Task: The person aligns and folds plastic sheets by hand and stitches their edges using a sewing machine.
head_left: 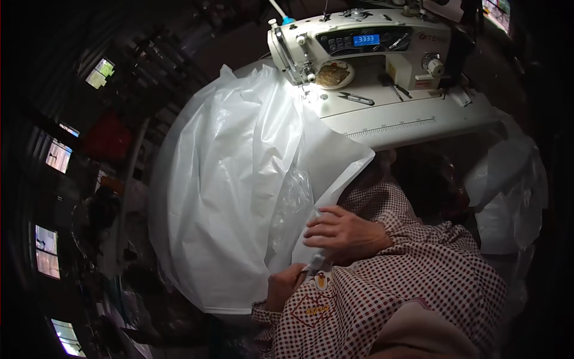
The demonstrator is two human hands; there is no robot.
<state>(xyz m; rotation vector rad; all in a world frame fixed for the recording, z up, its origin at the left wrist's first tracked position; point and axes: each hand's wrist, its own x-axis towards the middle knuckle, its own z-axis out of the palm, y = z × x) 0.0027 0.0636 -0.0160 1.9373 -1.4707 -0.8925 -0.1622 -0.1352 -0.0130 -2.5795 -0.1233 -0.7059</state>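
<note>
A large, creased sheet of glossy white plastic-like material [221,179] spreads from the sewing machine's needle area down to my lap. My left hand [284,288] is closed on its near edge, the fingertips pinching the material. Just above and to the right, my right hand [344,234] has its fingers bent over the sheet's right edge, gripping it; its thumb is mostly hidden. Between the white layers lies a strip of clear, wrinkled film [293,206]. The white sewing machine [359,45] stands beyond my hands, its lamp lit and its blue display on.
On the machine bed rest thread snips [357,98] and a round dish [335,74] with brownish contents. Dark slender tools [397,90] lie by the machine's pillar. More white plastic material [508,191] hangs at the right. A checked apron [382,293] covers my lap.
</note>
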